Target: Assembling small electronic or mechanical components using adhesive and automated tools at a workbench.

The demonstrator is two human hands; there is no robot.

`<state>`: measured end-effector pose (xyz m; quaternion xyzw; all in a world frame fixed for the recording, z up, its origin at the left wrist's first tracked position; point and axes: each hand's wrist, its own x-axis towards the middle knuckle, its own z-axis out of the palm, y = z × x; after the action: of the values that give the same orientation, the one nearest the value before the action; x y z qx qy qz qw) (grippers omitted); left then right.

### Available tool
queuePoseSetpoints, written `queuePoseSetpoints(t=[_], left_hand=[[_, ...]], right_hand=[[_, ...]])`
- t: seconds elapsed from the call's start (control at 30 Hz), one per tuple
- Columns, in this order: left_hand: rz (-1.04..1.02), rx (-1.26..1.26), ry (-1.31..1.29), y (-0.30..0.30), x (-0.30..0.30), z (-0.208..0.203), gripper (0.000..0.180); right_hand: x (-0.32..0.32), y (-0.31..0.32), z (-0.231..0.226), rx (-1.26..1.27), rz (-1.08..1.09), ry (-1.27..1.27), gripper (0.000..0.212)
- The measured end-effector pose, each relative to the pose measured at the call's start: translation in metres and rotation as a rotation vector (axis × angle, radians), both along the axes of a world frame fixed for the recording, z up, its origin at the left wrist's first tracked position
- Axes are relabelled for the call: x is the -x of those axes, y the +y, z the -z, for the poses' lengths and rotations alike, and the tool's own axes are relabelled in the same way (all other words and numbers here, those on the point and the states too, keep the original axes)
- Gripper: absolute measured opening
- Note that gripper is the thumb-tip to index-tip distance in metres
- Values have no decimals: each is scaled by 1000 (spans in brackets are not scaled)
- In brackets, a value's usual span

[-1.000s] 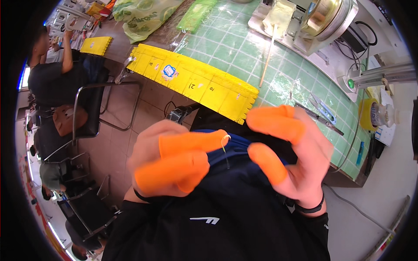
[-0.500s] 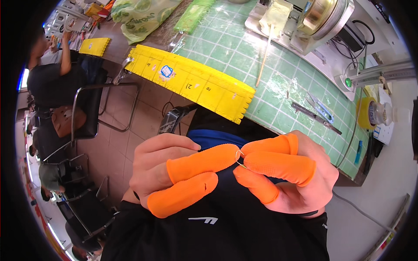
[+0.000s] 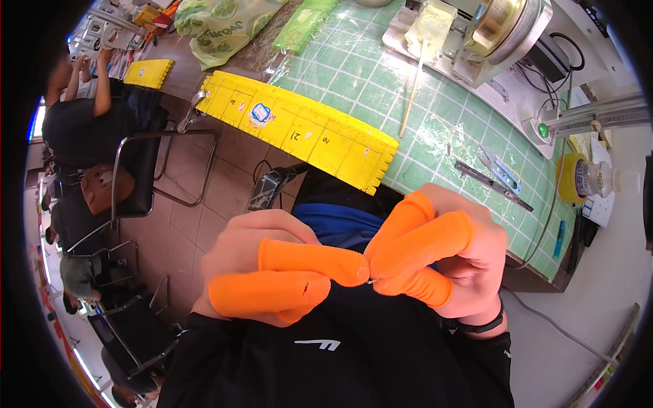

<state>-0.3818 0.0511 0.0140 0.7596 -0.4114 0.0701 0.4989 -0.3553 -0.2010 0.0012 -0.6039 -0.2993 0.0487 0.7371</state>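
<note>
My left hand (image 3: 269, 268) and my right hand (image 3: 439, 251) meet in front of my black shirt. Orange rubber finger cots cover the thumb and some fingers of each. Both hands are closed in a pinch, fingertips touching. A thin pale loop (image 3: 371, 281), like fine wire or thread, is pinched where they meet; only a tiny bit shows and the fingers hide the rest. A dark mark shows on one left finger cot. Beyond the hands, a yellow notched strip (image 3: 292, 132) lies along the edge of the green tiled-pattern tabletop (image 3: 422, 173).
Dark tweezers (image 3: 493, 185) and blue-handled snips (image 3: 503, 171) lie right of centre. A thin wooden stick (image 3: 411, 98) points toward me from a pale block. A machine with a brass-coloured drum (image 3: 496, 27) stands behind. At left are a metal-framed chair (image 3: 163, 163) and a seated person (image 3: 85, 129).
Both hands have shifted slightly; the joined fingertips are lower, and the right hand has turned and moved left. The pale loop, clearly seen between the fingertips before, is now almost covered.
</note>
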Motion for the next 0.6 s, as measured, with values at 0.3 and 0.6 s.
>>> queuePoseSetpoints(t=[0.3, 0.6], left_hand=[[10, 169, 169, -8, 4, 10, 18], [-73, 96, 74, -9, -1, 11, 12]], right_hand=[[-2, -3, 2, -134, -283, 147, 18], [-4, -11, -9, 151, -276, 13, 18]])
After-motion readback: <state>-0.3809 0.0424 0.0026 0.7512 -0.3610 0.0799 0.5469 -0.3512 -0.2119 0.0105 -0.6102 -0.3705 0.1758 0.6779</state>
